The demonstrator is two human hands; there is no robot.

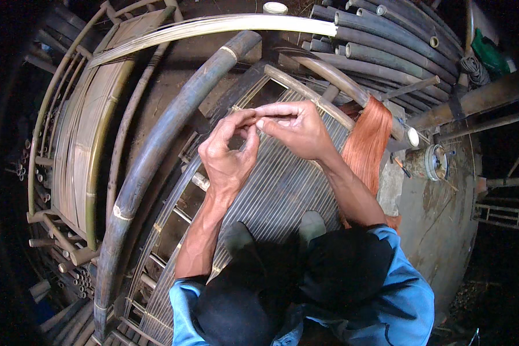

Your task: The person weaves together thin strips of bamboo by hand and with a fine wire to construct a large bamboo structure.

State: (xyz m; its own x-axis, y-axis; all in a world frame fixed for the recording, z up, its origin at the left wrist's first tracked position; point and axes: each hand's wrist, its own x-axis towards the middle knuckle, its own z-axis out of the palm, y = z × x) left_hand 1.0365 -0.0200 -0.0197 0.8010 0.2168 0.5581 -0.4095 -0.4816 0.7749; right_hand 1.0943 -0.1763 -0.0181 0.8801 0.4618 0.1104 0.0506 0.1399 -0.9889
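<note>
My left hand (228,151) and my right hand (301,131) meet at the fingertips above a slatted bamboo panel (274,193). Each is closed in a pinch, thumb against forefinger. Whatever lies between the fingers is too small to make out. The panel is made of many thin parallel strips inside a frame of round bamboo poles, and I sit on it. A hank of orange-brown strands (370,144) hangs over the frame's pole (311,97), just right of my right forearm.
A thick dark bamboo pole (161,153) curves along my left. Beyond it stands a bamboo bench (75,150) with a bundle of pale split strips (230,24) across it. Dark bamboo poles (398,49) are stacked at the far right. A metal bucket (436,162) stands on the floor.
</note>
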